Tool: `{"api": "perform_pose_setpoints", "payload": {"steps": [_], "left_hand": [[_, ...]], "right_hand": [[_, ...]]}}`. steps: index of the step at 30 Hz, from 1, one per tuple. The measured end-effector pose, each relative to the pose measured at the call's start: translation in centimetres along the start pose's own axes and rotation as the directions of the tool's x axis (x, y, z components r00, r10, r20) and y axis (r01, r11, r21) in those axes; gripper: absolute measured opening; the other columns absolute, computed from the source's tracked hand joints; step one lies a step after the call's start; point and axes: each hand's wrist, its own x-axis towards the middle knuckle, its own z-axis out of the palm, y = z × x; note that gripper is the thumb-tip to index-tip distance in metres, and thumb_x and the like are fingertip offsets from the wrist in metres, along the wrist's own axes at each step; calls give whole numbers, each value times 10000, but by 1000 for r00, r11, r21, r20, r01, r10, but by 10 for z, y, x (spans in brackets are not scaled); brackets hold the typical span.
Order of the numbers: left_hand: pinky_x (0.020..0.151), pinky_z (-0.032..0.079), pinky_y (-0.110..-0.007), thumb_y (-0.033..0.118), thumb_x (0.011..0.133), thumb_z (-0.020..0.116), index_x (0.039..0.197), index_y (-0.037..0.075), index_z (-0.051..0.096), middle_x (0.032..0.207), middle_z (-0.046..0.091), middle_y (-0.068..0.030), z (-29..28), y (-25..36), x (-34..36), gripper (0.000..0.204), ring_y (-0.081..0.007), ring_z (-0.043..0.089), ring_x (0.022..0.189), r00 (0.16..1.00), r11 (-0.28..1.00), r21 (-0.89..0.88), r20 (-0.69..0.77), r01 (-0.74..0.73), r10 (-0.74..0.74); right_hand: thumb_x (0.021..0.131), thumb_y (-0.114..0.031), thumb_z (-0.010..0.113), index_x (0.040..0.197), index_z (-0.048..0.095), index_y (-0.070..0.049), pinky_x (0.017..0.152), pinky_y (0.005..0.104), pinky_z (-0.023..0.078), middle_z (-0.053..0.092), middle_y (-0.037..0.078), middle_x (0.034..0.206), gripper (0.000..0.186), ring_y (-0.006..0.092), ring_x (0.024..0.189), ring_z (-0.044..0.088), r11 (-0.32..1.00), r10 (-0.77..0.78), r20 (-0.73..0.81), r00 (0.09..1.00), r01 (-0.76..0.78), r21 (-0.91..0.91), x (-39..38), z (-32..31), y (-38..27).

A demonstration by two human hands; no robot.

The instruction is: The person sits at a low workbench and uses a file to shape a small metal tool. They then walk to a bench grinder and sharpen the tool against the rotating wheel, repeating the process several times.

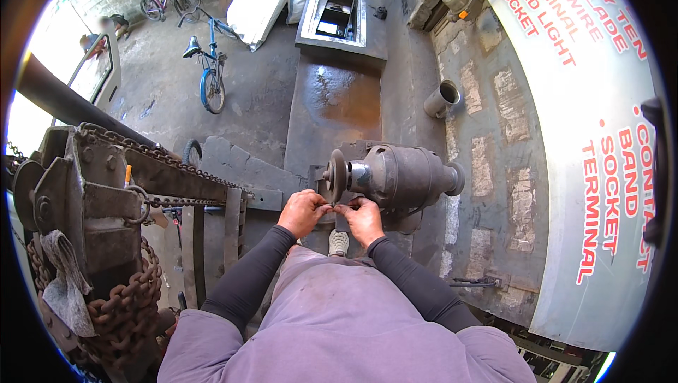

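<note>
In front of me stands a bench grinder, grey and dusty, with its grinding wheel on the left end of the shaft. My left hand is just below the wheel, thumb and fingers pinched together. Close against it, my right hand is pinched too, and the fingertips of both almost meet at the wheel's near edge. Between them is something small, mostly covered by the fingers; its kind cannot be made out. A dark flat piece shows under the right fingers.
A heavy steel frame with a rusty chain and a grey rag rises at left. Farther off are a blue bicycle, a metal basin and a pipe. A printed banner hangs at right.
</note>
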Motion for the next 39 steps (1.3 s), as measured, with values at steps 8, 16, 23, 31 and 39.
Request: {"api": "perform_pose_setpoints", "payload": {"steps": [8, 16, 23, 31, 39], "left_hand": [[855, 575, -476, 238, 918, 851, 946, 26, 832, 912, 756, -161, 0, -1, 1, 215, -372, 733, 929, 999, 1000, -5, 27, 25, -25], [837, 600, -460, 233, 922, 864, 986, -4, 830, 937, 779, -202, -6, 4, 6, 248, -381, 762, 912, 988, 991, -54, 103, 121, -115], [849, 601, -448, 228, 937, 853, 994, -9, 832, 940, 791, -206, -13, 11, 11, 245, -378, 767, 915, 962, 971, -84, 183, 223, -205], [730, 557, -444, 219, 894, 878, 938, 31, 809, 823, 696, -116, -7, 12, -19, 205, -342, 699, 808, 978, 984, 58, -111, -169, 174], [776, 564, -444, 189, 903, 868, 945, 8, 802, 841, 711, -128, -1, 9, -17, 198, -342, 700, 831, 995, 996, -21, -54, -84, 83]], "right_hand": [[853, -314, 934, 1000, 790, 71, 783, 378, 593, 816, 194, 912, 437, 244, 813, 770, 1000, -7, 5, 1000, 7, 16, 2, 1, 5], [913, -205, 902, 1001, 779, 88, 759, 336, 565, 804, 135, 910, 330, 163, 818, 710, 1000, 13, 21, 1000, -13, -13, 0, -2, -8], [923, -217, 898, 1001, 781, 79, 752, 330, 560, 796, 124, 900, 327, 145, 814, 692, 1000, 11, 28, 1000, -10, -19, 1, -2, -7], [908, -241, 928, 992, 774, 31, 725, 322, 562, 777, 83, 857, 325, 127, 779, 681, 997, -80, 50, 996, 79, 14, -20, -10, -12], [890, -247, 935, 984, 790, 28, 735, 337, 577, 801, 102, 878, 325, 148, 790, 716, 997, -64, -7, 998, 64, -31, -21, -5, -6]]}}
